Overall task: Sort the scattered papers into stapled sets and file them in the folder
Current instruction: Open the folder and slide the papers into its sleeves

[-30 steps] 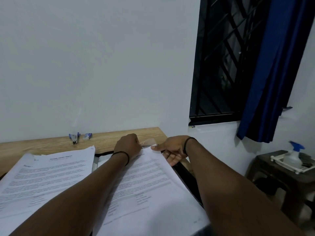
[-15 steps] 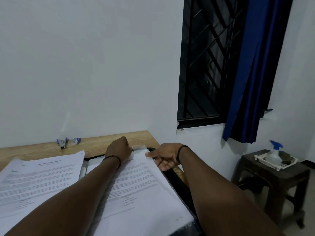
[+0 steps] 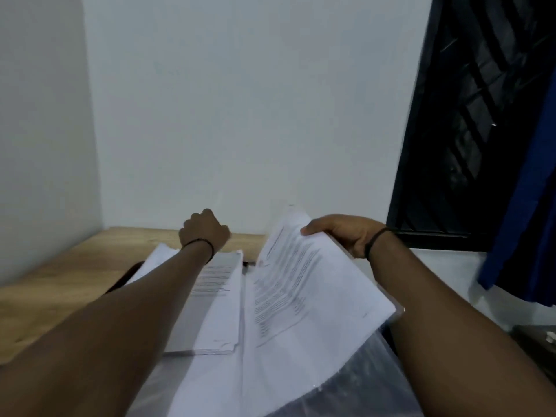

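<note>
My right hand (image 3: 340, 233) grips the far right edge of a printed paper set (image 3: 301, 296), thumb on top, and the set is tilted up off the folder. Beside it on the left, a second stack of printed papers (image 3: 219, 311) lies flat under my left forearm. Past that stack, my left hand (image 3: 204, 230) hovers curled over the back of the wooden table (image 3: 60, 281); what its fingers hold is hidden. A black folder edge (image 3: 126, 275) shows at the left. A clear plastic sleeve (image 3: 370, 380) lies at the lower right.
White walls close off the table at the back and left. A dark barred window (image 3: 469, 130) and a blue curtain (image 3: 523, 236) stand at the right. A dark stool top (image 3: 538, 335) shows at the right edge.
The view has swung left. My right hand has lifted the right paper set by its far edge. My left hand has left the paper and moved toward the table's back. The stapler is out of sight.
</note>
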